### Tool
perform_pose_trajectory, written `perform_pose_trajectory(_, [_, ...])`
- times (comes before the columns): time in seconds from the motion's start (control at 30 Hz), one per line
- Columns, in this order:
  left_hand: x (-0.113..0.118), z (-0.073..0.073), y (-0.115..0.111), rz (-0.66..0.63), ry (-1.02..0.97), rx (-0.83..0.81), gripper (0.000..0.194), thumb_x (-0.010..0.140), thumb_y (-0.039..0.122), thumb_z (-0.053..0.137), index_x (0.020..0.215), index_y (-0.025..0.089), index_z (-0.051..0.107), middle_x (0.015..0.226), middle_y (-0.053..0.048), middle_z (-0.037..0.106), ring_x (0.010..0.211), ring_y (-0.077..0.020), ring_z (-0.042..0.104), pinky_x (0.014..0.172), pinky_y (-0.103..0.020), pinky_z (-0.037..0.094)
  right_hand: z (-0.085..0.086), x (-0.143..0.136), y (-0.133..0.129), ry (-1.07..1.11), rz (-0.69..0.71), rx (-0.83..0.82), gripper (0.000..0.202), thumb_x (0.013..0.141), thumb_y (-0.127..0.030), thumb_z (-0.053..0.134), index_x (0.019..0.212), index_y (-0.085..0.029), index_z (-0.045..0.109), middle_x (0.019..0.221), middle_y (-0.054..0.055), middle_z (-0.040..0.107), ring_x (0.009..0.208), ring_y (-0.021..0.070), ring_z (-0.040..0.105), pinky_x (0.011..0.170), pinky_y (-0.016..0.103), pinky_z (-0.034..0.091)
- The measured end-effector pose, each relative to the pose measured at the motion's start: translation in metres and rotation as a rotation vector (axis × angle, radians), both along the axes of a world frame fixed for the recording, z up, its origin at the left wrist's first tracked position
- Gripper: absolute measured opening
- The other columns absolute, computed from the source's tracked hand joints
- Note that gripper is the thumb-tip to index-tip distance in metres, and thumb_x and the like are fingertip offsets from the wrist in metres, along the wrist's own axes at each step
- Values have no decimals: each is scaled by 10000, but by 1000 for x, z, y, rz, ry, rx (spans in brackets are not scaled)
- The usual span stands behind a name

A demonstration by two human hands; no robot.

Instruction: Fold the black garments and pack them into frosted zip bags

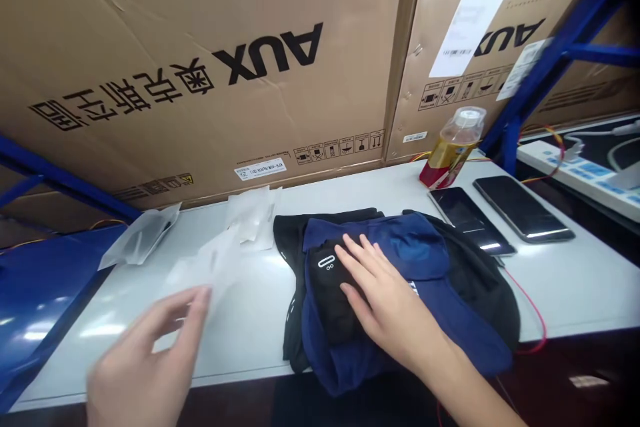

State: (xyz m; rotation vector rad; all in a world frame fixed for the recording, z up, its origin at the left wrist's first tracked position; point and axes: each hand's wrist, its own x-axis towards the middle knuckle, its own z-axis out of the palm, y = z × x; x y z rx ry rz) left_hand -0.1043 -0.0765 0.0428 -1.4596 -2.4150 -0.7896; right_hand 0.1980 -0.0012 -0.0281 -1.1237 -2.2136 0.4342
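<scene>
My left hand (pixel 150 353) is pinched on the lower edge of a thin translucent white bag (pixel 217 263), above the left part of the white table (pixel 240 340). My right hand (pixel 385 300) lies with fingers spread on a folded black cloth (pixel 333 307) that bears a small white print. Under that cloth is a dark blue garment (pixel 465 327), with white lettering partly covered by my right hand. Black fabric (pixel 293 280) sticks out beneath the blue one on both sides.
More translucent bags (pixel 255 210) lie behind my left hand, another (pixel 140 237) at the far left. A bottle (pixel 453 147) and two phones (pixel 523 207) are at the back right. Large cardboard boxes (pixel 200 27) stand behind, between blue metal posts (pixel 540 87). A red cable (pixel 535 313) hangs nearby.
</scene>
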Motion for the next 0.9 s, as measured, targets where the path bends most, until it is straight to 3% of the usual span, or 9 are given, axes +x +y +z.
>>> perform_pose_trajectory(0.17, [75, -8, 7, -559, -463, -204, 272, 989, 498, 637, 933, 273, 779, 1001, -18, 789, 845, -192, 737, 647, -238, 619, 20, -20, -14, 75, 156, 184, 365, 1030, -142, 547, 1375, -216, 639, 1310, 116, 709, 1189, 242, 654, 953, 398, 557])
perform_pose_trajectory(0.23, [90, -11, 13, -617, -579, -232, 279, 1020, 463, 597, 947, 266, 781, 980, -25, 783, 834, -183, 739, 618, -217, 623, 19, -23, -15, 71, 141, 194, 254, 1043, -151, 547, 1257, -198, 675, 1225, 103, 731, 1097, 228, 656, 896, 381, 529])
perform_pose_trajectory(0.33, [98, -13, 16, -599, -614, -172, 292, 1029, 452, 581, 936, 255, 776, 955, -36, 779, 808, -187, 736, 616, -226, 635, 15, -20, -11, 70, 123, 183, 171, 1067, -184, 537, 1170, -192, 673, 1158, 83, 742, 1039, 208, 635, 871, 367, 487])
perform_pose_trajectory(0.43, [96, -11, 14, -570, -534, -66, 277, 1030, 421, 585, 919, 236, 759, 950, -47, 775, 782, -184, 732, 609, -231, 633, 15, -16, -6, 29, 134, 206, 165, 1069, -187, 541, 1157, -209, 679, 1070, 56, 746, 968, 200, 609, 824, 364, 458])
perform_pose_trajectory(0.57, [87, -6, 13, -537, -245, 43, 165, 1022, 348, 615, 1015, 242, 742, 1030, -48, 756, 845, -177, 728, 652, -238, 623, 16, -17, -2, 2, 165, 283, 178, 1052, -139, 547, 1038, -218, 706, 1006, 42, 736, 908, 192, 590, 784, 356, 455])
perform_pose_trajectory(0.7, [81, -5, 16, -792, 24, -105, 413, 1039, 317, 574, 1451, 333, 592, 1393, -92, 638, 1101, -223, 706, 854, -323, 656, 15, -22, -3, 11, 165, 279, 183, 1050, -129, 526, 1003, -187, 694, 1113, 75, 756, 1023, 217, 616, 814, 368, 482])
perform_pose_trajectory(0.77, [79, -6, 17, -916, 92, -183, 504, 1046, 272, 537, 1539, 375, 510, 1534, -97, 529, 1180, -229, 678, 936, -356, 645, 15, -23, -4, 14, 150, 260, 170, 1050, -132, 530, 1058, -177, 694, 1109, 81, 769, 1044, 230, 630, 804, 374, 488])
perform_pose_trajectory(0.83, [78, -8, 19, -922, 117, -195, 505, 1035, 223, 512, 1518, 367, 532, 1566, -101, 489, 1179, -233, 673, 920, -360, 649, 14, -23, -6, 2, 132, 232, 161, 1041, -130, 542, 1080, -178, 690, 1216, 92, 763, 1058, 234, 643, 795, 379, 500])
perform_pose_trajectory(0.9, [77, -11, 21, -880, 130, -175, 413, 1016, 183, 480, 1361, 335, 649, 1548, -98, 501, 1127, -233, 685, 859, -356, 653, 15, -21, -6, -16, 127, 196, 145, 1024, -124, 550, 1023, -190, 679, 1395, 97, 702, 1110, 239, 646, 807, 389, 523])
